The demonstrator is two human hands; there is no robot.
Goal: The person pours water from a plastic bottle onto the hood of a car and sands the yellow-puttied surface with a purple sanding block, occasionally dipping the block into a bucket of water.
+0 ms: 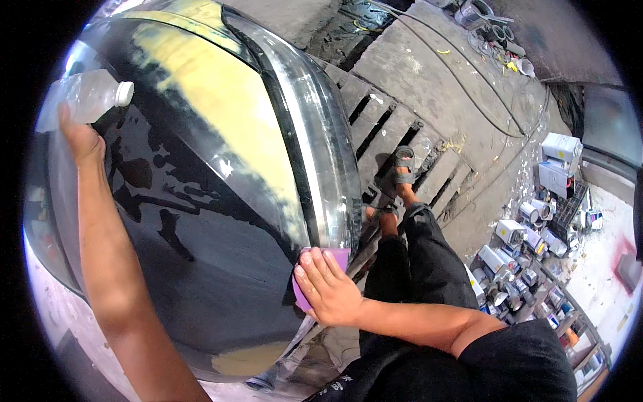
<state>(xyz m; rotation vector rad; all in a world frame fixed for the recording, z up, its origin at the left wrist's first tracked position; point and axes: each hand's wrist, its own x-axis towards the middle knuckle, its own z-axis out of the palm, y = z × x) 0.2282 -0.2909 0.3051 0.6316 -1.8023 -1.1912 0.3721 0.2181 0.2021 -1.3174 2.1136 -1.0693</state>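
Note:
My left hand (83, 139) is wrapped round a clear plastic bottle (90, 97) with a white cap, tilted on its side above the car's far left part. The cap points to the right. At the near right edge of the dark car panel (201, 281), my right hand (328, 288) lies with its fingers together over a purple sandpaper sheet (340, 257), pressing it to the surface. Part of the sheet is hidden under the palm. Wet, shiny streaks mark the dark paint. A yellowish filler patch (221, 114) spreads beside the clear headlight (305, 134).
Slotted concrete slabs (378, 127) lie beside the car, under my sandalled feet (404, 167). A dark hose (469, 87) runs over the floor. Many paint cans (509, 231) and boxes crowd the right side. More clutter (499, 33) sits at the far right.

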